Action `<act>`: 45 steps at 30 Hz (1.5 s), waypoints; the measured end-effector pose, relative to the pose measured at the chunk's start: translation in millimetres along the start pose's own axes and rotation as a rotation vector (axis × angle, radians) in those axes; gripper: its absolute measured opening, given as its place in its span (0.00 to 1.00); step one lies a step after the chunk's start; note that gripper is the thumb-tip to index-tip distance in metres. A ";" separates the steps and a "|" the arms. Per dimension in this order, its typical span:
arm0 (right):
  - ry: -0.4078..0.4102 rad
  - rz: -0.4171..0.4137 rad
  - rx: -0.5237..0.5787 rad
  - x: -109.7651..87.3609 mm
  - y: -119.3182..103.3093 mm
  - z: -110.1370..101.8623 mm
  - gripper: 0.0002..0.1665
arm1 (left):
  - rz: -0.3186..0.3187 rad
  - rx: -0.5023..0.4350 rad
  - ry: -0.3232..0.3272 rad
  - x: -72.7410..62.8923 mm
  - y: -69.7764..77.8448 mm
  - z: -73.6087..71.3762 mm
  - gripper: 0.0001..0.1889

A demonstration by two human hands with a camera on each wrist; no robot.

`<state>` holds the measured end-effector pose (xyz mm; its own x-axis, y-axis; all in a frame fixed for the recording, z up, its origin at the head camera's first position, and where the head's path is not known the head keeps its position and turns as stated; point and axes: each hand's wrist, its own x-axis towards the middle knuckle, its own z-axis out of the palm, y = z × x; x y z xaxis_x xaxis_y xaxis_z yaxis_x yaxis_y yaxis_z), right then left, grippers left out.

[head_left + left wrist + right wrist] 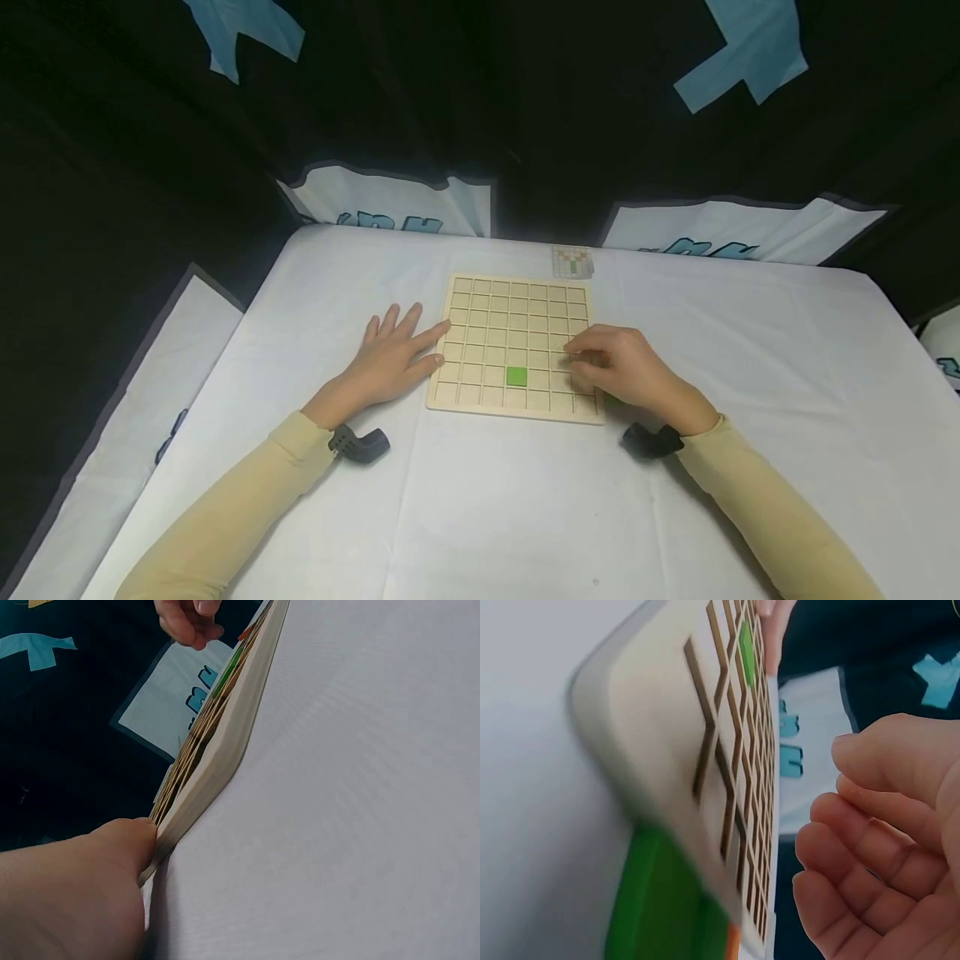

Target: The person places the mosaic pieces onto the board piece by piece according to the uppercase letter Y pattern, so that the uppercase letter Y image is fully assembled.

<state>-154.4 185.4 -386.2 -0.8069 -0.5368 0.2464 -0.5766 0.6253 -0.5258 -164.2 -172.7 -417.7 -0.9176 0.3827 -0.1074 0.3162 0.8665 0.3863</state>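
A pale wooden board [480,398] with a grid of square recesses lies on the white table. One green square tile [516,377] sits in a recess near its front. My left hand [386,362] is spread beside the board, its index finger and thumb touching the left edge. Over the board's right side hovers my right hand [618,362], fingers loosely curled. In the right wrist view a gap shows between thumb and curled fingers [829,855], with nothing visible in them. Green pieces [649,900] and an orange piece [733,943] are by the board's right edge, mostly hidden by that hand in the head view.
A small card [572,262] with a printed grid pattern lies behind the board's far right corner. Black cloth [420,100] with blue tape hangs behind the white-covered table [517,508]. Both wrists wear dark devices.
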 end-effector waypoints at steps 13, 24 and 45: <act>0.028 0.088 -0.068 -28.9 21.7 -13.5 0.14 | -0.004 0.007 -0.005 -0.8 1.5 -2.3 0.31; 0.006 0.098 -0.071 -34.1 29.2 -13.5 0.15 | 0.000 0.008 -0.007 0.4 -0.2 -0.2 0.31; -0.021 0.190 -0.073 -33.6 29.0 -13.8 0.17 | -0.003 0.009 -0.010 1.8 -0.3 -0.5 0.32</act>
<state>-145.8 229.4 -398.5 -0.8995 -0.4167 0.1313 -0.4231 0.7555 -0.5002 -166.0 -172.5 -417.6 -0.9160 0.3835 -0.1177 0.3159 0.8705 0.3774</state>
